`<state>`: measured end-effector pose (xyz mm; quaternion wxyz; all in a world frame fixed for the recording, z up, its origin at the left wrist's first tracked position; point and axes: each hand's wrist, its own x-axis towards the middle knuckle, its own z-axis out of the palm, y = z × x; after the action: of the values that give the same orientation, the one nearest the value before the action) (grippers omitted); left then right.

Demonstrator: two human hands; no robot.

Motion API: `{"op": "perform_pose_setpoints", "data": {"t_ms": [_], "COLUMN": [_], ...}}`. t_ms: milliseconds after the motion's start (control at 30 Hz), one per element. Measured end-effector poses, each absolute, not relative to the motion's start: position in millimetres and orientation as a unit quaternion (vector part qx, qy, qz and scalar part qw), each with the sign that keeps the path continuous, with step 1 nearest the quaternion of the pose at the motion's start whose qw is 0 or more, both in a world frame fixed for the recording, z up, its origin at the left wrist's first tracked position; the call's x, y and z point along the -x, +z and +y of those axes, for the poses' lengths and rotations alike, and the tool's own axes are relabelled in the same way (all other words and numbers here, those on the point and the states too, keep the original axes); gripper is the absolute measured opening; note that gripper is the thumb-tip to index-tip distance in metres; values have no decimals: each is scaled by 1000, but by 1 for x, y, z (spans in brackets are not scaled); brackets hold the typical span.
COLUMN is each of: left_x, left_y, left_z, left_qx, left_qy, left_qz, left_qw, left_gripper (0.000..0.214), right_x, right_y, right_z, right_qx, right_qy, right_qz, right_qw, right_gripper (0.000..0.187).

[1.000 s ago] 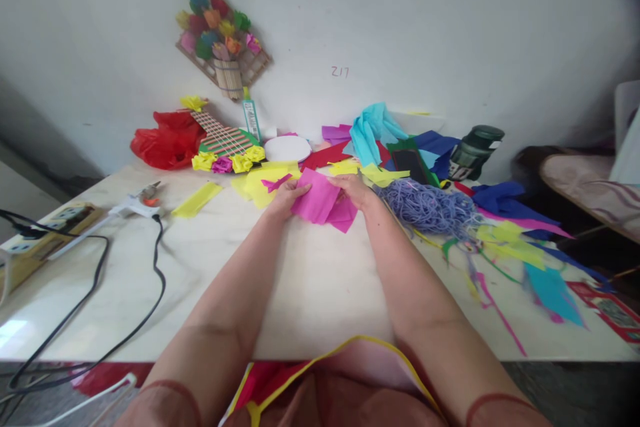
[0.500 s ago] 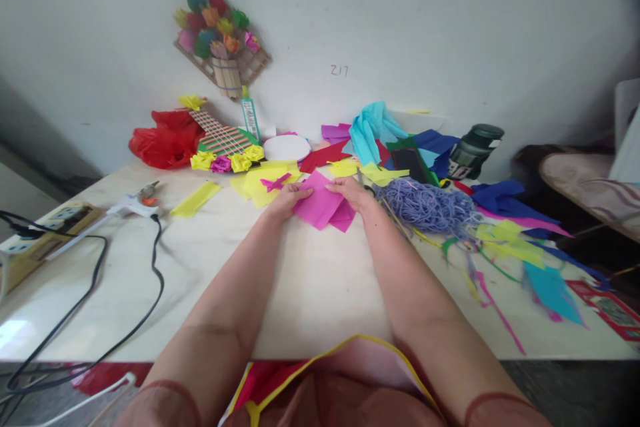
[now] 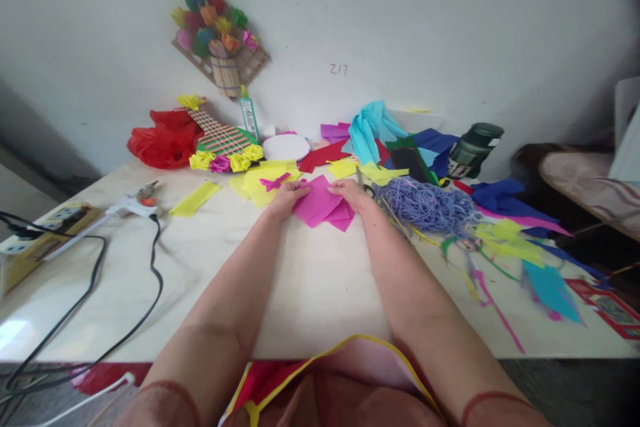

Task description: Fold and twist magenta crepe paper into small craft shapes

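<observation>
A pink paper sheet (image 3: 318, 205) lies on the white table (image 3: 310, 280) at mid-distance, on top of another pink piece. My left hand (image 3: 287, 197) pinches its left edge, fingers closed on the paper. My right hand (image 3: 353, 192) grips its upper right edge, fingers curled over it. Yellow paper sheets (image 3: 263, 183) with a small pink scrap lie just behind my left hand. A heap of purple yarn (image 3: 427, 203) sits right of my right hand.
A glue gun (image 3: 131, 203) with a black cord (image 3: 150, 280) and a power strip (image 3: 35, 233) lie at the left. Red plastic bag (image 3: 165, 139), woven craft with paper flowers (image 3: 225, 147), white round lid (image 3: 287, 147), coloured paper scraps (image 3: 515, 240) and a dark jar (image 3: 473, 150) crowd the back and right.
Both hands have brought the pink sheet slightly lower and flatter onto the table, and the fingers have closed in toward its middle.
</observation>
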<state>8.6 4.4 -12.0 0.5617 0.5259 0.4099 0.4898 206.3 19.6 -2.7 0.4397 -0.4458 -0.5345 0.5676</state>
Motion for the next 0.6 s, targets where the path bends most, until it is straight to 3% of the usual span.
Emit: {"op": "perform_pose_setpoints", "data": {"t_ms": [400, 600], "left_x": [-8, -9], "left_y": [-7, -5], "left_z": [2, 2], "left_qx": [-533, -513], "left_qy": [464, 468], "left_qz": [412, 404], "left_qw": [575, 595], "left_gripper": [32, 31], "right_x": [-200, -201], "right_y": [-1, -11], "right_z": [20, 24], "right_qx": [451, 431], "right_qy": [514, 557], "right_qz": [-567, -539], "right_qw": [459, 463], "right_gripper": [19, 22]}}
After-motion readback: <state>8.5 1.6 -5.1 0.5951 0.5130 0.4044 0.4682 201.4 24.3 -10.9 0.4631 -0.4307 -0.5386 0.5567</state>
